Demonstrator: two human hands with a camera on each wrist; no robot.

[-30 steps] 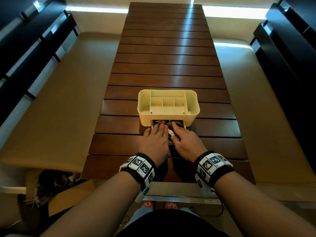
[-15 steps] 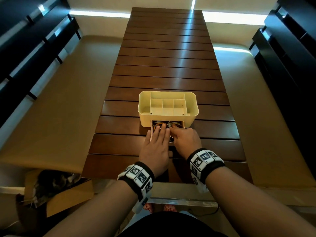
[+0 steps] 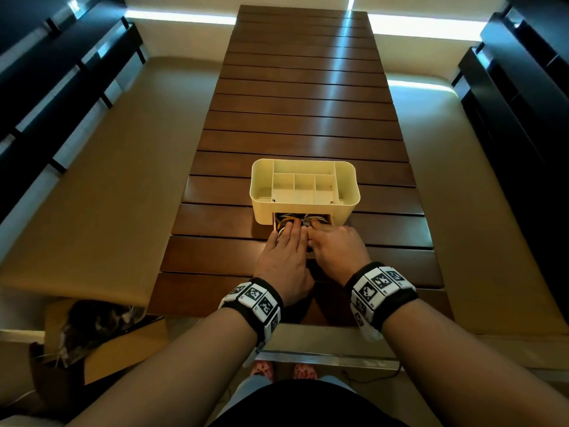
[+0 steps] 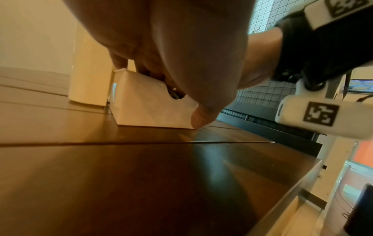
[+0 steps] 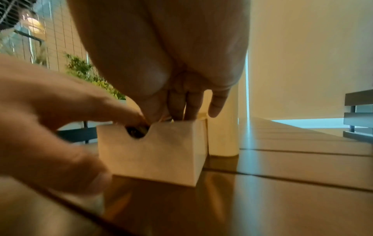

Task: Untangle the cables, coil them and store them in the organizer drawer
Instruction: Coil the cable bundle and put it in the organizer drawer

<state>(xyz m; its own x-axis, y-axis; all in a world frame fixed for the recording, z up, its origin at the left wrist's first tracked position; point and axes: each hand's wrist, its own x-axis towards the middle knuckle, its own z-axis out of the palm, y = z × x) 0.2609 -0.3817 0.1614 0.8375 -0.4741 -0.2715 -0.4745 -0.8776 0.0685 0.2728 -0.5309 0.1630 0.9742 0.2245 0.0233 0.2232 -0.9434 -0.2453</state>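
Both hands over the pulled-out cream plastic drawer (image 5: 153,153). Left hand (image 3: 284,260): fingers straight, pressed together, flat on the coiled cables (image 3: 284,219). Right hand (image 3: 335,251): fingers reach down into the drawer; whether they pinch anything, can't tell. Cables are yellow, white and dark loops, bunched inside the drawer, partly under the cream compartmented organizer box (image 3: 303,188) on the dark slatted wooden table (image 3: 308,118). Risk: coils spring up on release, and a loop over the rim would likely jam the drawer on closing.
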